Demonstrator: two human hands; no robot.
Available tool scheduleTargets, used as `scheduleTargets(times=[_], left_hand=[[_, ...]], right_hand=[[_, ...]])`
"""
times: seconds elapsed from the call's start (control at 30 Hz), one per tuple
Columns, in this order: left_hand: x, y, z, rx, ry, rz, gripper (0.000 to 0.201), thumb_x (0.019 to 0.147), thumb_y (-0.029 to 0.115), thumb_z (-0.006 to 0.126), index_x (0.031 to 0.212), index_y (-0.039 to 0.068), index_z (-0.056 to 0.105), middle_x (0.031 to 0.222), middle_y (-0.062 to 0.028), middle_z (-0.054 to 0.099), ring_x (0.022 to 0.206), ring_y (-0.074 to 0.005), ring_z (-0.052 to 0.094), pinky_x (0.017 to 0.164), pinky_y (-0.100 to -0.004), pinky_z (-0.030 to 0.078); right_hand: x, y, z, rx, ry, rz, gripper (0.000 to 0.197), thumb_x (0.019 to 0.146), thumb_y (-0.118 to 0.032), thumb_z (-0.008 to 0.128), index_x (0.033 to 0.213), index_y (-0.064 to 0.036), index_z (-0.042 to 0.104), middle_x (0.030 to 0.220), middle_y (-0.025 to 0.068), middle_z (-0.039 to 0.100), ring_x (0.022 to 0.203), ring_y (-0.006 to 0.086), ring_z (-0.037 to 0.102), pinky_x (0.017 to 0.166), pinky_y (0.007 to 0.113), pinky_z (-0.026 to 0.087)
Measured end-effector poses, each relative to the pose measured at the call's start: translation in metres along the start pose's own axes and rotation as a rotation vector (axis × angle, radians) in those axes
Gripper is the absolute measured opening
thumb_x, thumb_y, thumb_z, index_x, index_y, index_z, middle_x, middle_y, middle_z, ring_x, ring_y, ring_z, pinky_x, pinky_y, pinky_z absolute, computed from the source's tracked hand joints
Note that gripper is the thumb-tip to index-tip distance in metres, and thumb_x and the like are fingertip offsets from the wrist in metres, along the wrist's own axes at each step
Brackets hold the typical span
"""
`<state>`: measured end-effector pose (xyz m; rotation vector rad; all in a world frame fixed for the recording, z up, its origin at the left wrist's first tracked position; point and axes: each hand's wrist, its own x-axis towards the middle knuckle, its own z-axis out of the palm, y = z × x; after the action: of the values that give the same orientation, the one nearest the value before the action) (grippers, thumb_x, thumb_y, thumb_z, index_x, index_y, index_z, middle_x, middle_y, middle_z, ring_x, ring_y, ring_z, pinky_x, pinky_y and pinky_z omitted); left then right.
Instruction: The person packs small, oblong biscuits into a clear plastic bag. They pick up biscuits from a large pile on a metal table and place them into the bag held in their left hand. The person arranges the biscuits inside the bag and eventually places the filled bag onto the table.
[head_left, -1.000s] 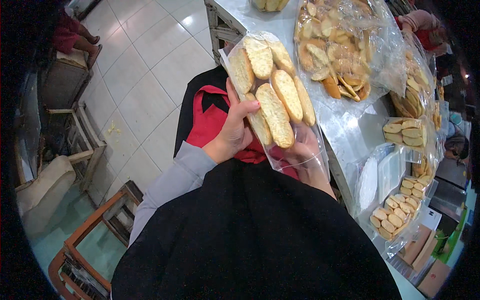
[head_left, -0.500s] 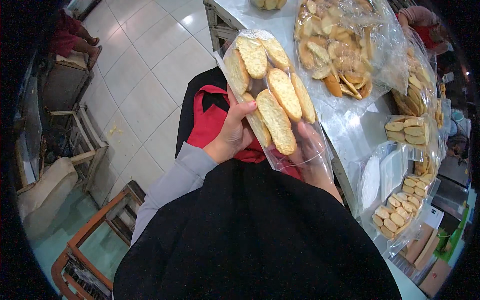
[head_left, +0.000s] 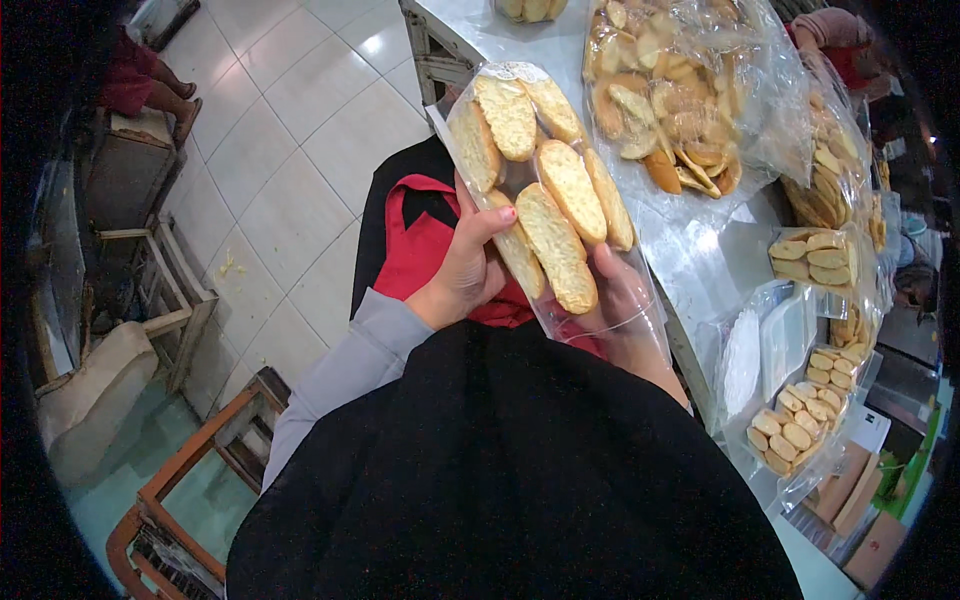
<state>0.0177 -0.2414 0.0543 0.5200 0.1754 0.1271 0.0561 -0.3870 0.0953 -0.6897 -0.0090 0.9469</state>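
Over my lap I hold a clear plastic bag of toasted bread slices [head_left: 553, 235], tilted with its top toward the upper left. Several long, pale golden slices lie in it, and a white lacy paper [head_left: 515, 72] shows at its far end. My left hand [head_left: 468, 252] grips the bag's left side, thumb on the front and fingers hidden behind. On the lower right side, my right hand [head_left: 625, 300] closes around the bag near its loose plastic end, partly seen through the film. A red cloth [head_left: 420, 240] lies on my lap underneath.
On the metal table [head_left: 690, 255] to my right lies a big clear bag of bread slices [head_left: 670, 100]. Further along are packed slices [head_left: 800, 425], a plastic container [head_left: 788, 340] and white lacy papers [head_left: 740, 362]. A wooden chair [head_left: 190, 470] stands at lower left; people are at the far edges.
The bag and both hands stay nearly in place. My right thumb now shows more plainly against the bag's edge, and the slices have shifted very slightly downward.
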Motion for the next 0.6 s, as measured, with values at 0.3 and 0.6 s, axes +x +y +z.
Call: scheduleTargets(times=[0.3, 0.6], left_hand=[[-0.0009, -0.0004, -0.0031, -0.026, 0.0, -0.022, 0.062, 0.079, 0.025, 0.052, 0.129, -0.001, 0.027, 0.122, -0.0184, 0.045, 0.111, -0.0289, 0.049, 0.096, -0.0407, 0.04], [-0.0031, 0.0043, -0.005, -0.229, 0.013, -0.078, 0.068, 0.077, 0.01, 0.052, 0.133, 0.016, 0.014, 0.126, -0.0124, 0.035, 0.117, -0.0268, 0.041, 0.095, -0.043, 0.041]], right_hand=[[-0.0031, -0.0035, 0.0045, -0.106, 0.005, 0.016, 0.057, 0.091, -0.03, 0.043, 0.134, 0.0017, 0.025, 0.132, 0.0192, 0.038, 0.117, 0.0289, 0.045, 0.098, 0.04, 0.038], [0.0016, -0.0015, 0.0042, -0.241, 0.038, 0.004, 0.054, 0.091, -0.029, 0.044, 0.132, 0.0019, 0.028, 0.131, 0.0179, 0.041, 0.118, 0.0268, 0.044, 0.098, 0.038, 0.038]])
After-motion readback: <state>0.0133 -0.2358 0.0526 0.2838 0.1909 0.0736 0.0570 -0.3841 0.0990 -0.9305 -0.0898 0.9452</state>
